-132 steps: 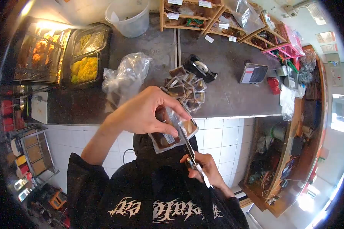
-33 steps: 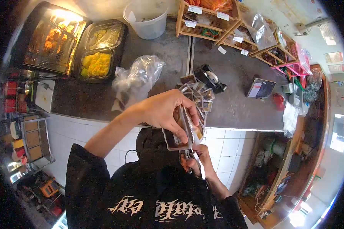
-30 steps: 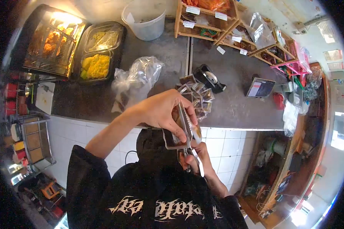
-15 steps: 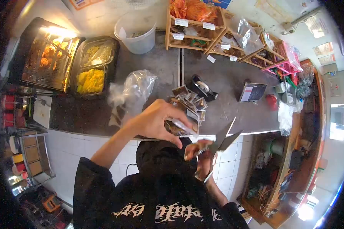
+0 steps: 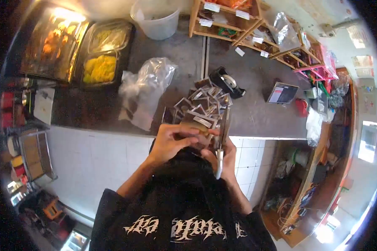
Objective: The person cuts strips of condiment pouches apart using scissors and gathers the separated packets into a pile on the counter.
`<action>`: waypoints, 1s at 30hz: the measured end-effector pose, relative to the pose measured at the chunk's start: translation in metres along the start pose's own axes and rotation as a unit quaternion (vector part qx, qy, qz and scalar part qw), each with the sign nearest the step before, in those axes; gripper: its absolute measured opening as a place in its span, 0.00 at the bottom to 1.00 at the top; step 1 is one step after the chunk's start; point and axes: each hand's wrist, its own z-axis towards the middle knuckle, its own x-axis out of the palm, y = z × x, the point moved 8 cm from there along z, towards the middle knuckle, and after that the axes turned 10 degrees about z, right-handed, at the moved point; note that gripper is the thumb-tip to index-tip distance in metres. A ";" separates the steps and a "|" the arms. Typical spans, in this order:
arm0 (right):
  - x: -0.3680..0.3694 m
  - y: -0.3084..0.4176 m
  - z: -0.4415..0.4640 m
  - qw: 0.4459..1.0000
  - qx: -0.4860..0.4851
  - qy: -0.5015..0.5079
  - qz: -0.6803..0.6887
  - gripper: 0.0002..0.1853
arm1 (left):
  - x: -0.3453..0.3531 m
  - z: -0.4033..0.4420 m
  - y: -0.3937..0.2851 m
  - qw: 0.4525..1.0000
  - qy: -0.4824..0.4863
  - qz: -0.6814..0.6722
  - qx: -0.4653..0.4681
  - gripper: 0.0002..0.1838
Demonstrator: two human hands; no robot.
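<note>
My left hand [image 5: 171,141] is closed on a small clear plastic sachet [image 5: 199,127] with brownish contents, held over the table's front edge. Beside it, my right hand [image 5: 227,159] grips scissors [image 5: 220,155], their pale handle pointing toward me and the blades partly hidden. Fingers of the right hand also reach close to the sachet; whether they touch it I cannot tell. Just beyond both hands lies a heap of similar flat sachets [image 5: 200,100]. A black tape dispenser [image 5: 227,81] stands behind the heap.
A crumpled clear plastic bag [image 5: 151,90] lies left of the sachets. Farther back are a white bucket [image 5: 157,25], a black tray of yellow food [image 5: 100,69] and a lit food case [image 5: 52,50]. Wooden racks [image 5: 222,31] and a propped phone-like screen [image 5: 282,93] stand to the right.
My right hand has moved up and in to the left hand, and the scissors, earlier spread wide pointing right, now point away from me. My left hand has lowered, drawing the sachet closer.
</note>
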 end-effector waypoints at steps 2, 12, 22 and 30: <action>-0.017 -0.004 -0.018 0.997 0.013 0.015 -0.078 0.46 | -0.012 0.002 -0.004 0.999 -0.028 0.020 -0.007 0.14; 0.001 -0.006 -0.060 0.961 0.147 0.216 -0.091 0.43 | -0.033 0.028 -0.077 0.989 0.107 0.096 0.042 0.23; 0.003 -0.010 -0.069 0.968 0.148 0.192 -0.067 0.39 | -0.012 0.032 -0.098 0.944 0.215 0.234 0.083 0.25; 0.008 -0.003 -0.063 0.973 0.123 0.187 -0.054 0.37 | 0.008 0.035 -0.114 0.919 0.288 0.237 0.126 0.23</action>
